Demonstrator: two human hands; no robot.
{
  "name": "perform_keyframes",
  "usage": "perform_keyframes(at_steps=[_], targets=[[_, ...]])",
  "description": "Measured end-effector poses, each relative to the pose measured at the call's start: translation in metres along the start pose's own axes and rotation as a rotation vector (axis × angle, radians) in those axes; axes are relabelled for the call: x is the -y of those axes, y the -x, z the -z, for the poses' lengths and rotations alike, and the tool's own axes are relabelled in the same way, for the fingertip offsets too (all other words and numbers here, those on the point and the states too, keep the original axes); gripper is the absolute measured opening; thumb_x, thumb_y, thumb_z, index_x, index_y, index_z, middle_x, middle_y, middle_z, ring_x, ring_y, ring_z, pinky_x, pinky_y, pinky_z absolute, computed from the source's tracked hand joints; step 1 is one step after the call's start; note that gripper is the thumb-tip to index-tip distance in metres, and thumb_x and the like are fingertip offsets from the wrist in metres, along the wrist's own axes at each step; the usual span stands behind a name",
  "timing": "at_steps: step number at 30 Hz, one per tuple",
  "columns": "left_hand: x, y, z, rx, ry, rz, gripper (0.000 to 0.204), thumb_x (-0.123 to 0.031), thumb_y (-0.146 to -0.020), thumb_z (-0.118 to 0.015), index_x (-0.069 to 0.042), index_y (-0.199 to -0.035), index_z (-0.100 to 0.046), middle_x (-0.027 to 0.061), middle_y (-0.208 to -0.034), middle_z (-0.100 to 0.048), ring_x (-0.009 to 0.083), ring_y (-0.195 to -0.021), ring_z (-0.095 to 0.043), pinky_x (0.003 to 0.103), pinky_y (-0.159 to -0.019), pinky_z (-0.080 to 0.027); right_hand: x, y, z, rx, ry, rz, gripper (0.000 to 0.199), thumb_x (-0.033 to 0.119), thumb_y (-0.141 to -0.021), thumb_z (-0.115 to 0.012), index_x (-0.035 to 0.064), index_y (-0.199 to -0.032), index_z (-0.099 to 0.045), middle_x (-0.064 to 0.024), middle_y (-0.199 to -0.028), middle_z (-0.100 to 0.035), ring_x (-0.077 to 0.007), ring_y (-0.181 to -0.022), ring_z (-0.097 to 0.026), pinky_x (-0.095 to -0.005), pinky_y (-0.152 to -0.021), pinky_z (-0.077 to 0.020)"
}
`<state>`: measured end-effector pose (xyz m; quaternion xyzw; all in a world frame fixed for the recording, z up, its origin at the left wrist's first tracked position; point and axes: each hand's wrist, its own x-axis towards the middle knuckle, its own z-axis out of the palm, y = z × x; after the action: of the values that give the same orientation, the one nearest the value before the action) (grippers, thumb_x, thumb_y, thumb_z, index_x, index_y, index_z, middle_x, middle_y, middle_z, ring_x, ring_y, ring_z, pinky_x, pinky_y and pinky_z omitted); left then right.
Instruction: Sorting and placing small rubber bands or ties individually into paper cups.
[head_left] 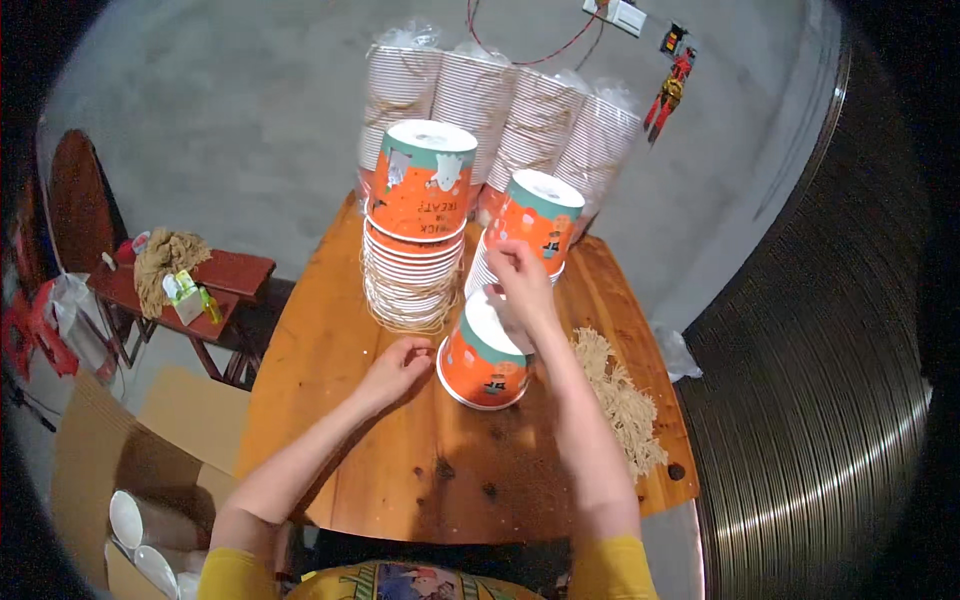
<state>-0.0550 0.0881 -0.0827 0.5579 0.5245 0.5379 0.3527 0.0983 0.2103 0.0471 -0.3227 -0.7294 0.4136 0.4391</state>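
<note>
An upside-down orange paper bucket (478,372) with a green band and white base stands near the middle of the wooden table. My left hand (398,370) rests beside its left side, fingers loosely curled and apart, holding nothing. Over its top reaches my right hand (518,280), fingers bent and apart, slightly blurred, with no object visible in them. Beyond it, a shorter stack of nested buckets (540,222) is partly hidden by my right hand. To the left rises a taller stack of buckets (420,195), with loose tan bands (408,318) around its lower rims.
Tall plastic-wrapped bucket stacks (470,100) line the table's (400,480) far edge. A bundle of tan cords (620,400) lies at right. An open cardboard box (165,440) holds white containers at lower left. A red bench (235,275) and ribbed metal shutter (820,400) flank the table.
</note>
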Motion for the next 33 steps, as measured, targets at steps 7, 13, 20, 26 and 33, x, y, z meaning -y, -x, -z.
perform_keyframes(at_steps=[7, 13, 20, 26, 33], targets=[[0.049, -0.019, -0.021, 0.084, -0.168, 0.039, 0.035, -0.016, -0.094, -0.046, 0.000, -0.125, -0.049, 0.0103, -0.113, -0.059, 0.0195, -0.107, -0.052, 0.029, -0.095, -0.040, -0.003, 0.070, 0.030, 0.274, 0.994, 0.075, 0.080, 0.053, -0.066, -0.072, 0.0182, -0.133, -0.043, -0.0153, -0.139, -0.034, -0.0370, -0.130, -0.028, -0.0482, -0.103, -0.0316], [0.043, -0.009, -0.035, -0.031, 0.459, 0.413, 0.022, -0.016, -0.093, -0.049, -0.003, -0.107, -0.058, 0.0080, -0.099, -0.064, 0.0138, -0.087, -0.061, 0.027, -0.078, -0.049, -0.013, 0.084, 0.051, 0.194, 0.817, 0.270, 0.053, 0.041, -0.071, -0.072, 0.0180, -0.118, -0.061, -0.0119, -0.132, -0.047, -0.0348, -0.127, -0.033, -0.0430, -0.104, -0.0312], [-0.013, 0.010, -0.040, 0.053, 1.106, 0.438, 0.012, -0.012, -0.092, -0.052, -0.002, -0.097, -0.056, 0.0078, -0.097, -0.064, 0.0149, -0.086, -0.063, 0.029, -0.079, -0.053, -0.029, 0.112, 0.079, -0.060, 0.277, 0.216, 0.036, 0.022, -0.080, -0.069, 0.0077, -0.112, -0.063, -0.0098, -0.118, -0.059, -0.0246, -0.111, -0.054, -0.0336, -0.097, -0.0383], [-0.076, 0.019, -0.030, -0.022, 0.810, 0.320, 0.013, -0.014, -0.090, -0.054, -0.003, -0.092, -0.059, 0.0032, -0.085, -0.064, 0.0094, -0.069, -0.059, 0.022, -0.068, -0.050, -0.065, 0.127, 0.078, -0.137, -0.511, -0.065, 0.034, 0.016, -0.091, -0.055, 0.0005, -0.121, -0.053, -0.0042, -0.107, -0.060, -0.0113, -0.098, -0.055, -0.0263, -0.089, -0.0419], [-0.122, 0.017, -0.007, -0.255, 0.057, 0.059, 0.014, -0.018, -0.084, -0.057, -0.006, -0.079, -0.051, -0.0022, -0.072, -0.052, 0.0066, -0.064, -0.047, 0.021, -0.060, -0.039, -0.101, 0.149, 0.048, -0.245, -0.379, -0.265, 0.044, 0.035, -0.095, -0.044, 0.0043, -0.126, -0.044, -0.0101, -0.120, -0.053, -0.0187, -0.111, -0.052, -0.0348, -0.088, -0.0468]])
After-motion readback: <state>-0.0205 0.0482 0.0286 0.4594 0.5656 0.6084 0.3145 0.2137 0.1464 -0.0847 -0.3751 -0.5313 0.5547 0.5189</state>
